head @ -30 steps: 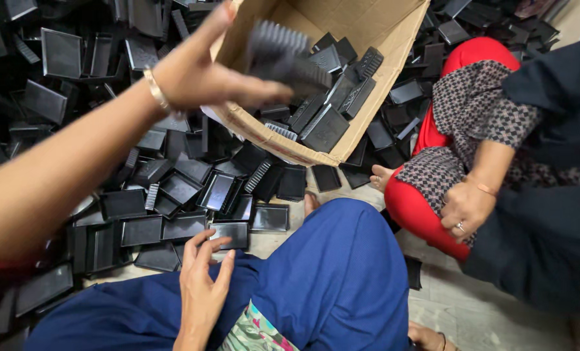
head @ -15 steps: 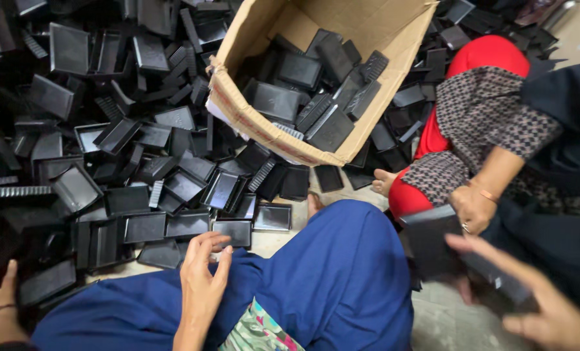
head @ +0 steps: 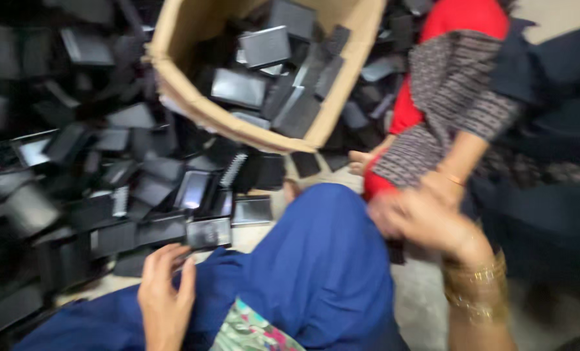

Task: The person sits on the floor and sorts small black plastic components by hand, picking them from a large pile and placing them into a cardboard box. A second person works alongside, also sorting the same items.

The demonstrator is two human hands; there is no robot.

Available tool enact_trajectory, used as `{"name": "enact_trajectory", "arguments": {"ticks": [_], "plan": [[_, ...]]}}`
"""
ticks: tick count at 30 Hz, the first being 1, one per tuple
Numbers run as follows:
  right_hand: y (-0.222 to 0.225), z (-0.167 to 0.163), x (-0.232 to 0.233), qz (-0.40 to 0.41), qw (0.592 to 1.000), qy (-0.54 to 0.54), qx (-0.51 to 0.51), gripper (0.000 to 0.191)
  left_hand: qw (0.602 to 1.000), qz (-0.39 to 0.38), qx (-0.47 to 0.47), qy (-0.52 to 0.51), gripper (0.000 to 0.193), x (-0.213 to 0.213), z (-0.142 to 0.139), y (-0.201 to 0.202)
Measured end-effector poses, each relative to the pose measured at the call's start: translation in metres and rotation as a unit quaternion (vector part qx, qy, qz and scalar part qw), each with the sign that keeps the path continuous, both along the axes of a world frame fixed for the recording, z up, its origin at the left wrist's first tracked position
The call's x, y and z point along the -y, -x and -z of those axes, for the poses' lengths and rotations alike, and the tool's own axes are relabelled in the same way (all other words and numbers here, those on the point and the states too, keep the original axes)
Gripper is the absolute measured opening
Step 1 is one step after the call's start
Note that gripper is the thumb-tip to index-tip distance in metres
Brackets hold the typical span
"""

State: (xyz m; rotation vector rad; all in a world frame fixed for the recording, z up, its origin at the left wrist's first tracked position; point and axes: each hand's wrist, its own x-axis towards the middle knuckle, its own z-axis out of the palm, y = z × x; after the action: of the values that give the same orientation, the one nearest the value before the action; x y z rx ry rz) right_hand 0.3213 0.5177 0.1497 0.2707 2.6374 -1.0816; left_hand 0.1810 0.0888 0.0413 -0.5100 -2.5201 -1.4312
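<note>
My left hand [head: 165, 300] rests palm down on my blue-clad knee [head: 322, 273], fingers apart and holding nothing. Just beyond its fingertips lies a flat black plastic tray [head: 208, 233], at the edge of a big heap of similar black trays [head: 134, 188] on the floor. My right hand [head: 426, 224], with gold bangles on the wrist, is blurred beside the knee, close to a co-worker's hand [head: 447, 185]. The blur hides whether it holds anything. A tilted cardboard box [head: 192, 110] at the top holds several black trays [head: 238, 88].
A co-worker sits at the right in a patterned sleeve [head: 446, 97], red trousers [head: 462, 19] and dark cloth. More black trays lie behind the box. Bare concrete floor [head: 420, 305] shows between my knee and the co-worker.
An arm from the left dropped a tray into the box and withdrew. My right hand came in holding a black tray, then swung left to the knee. The view shifted right.
</note>
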Motion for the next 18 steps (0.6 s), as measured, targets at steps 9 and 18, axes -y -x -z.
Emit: {"name": "enact_trajectory", "arguments": {"ticks": [9,18], "plan": [[-0.026,0.147,0.000,-0.003,0.994,-0.080,0.068,0.023,0.993,-0.109,0.002,0.035,0.017,0.032,-0.051,0.031],[0.132,0.064,0.014,0.034,0.992,-0.108,-0.063,0.032,0.986,-0.001,-0.013,0.165,0.029,0.004,0.009,0.056]]}}
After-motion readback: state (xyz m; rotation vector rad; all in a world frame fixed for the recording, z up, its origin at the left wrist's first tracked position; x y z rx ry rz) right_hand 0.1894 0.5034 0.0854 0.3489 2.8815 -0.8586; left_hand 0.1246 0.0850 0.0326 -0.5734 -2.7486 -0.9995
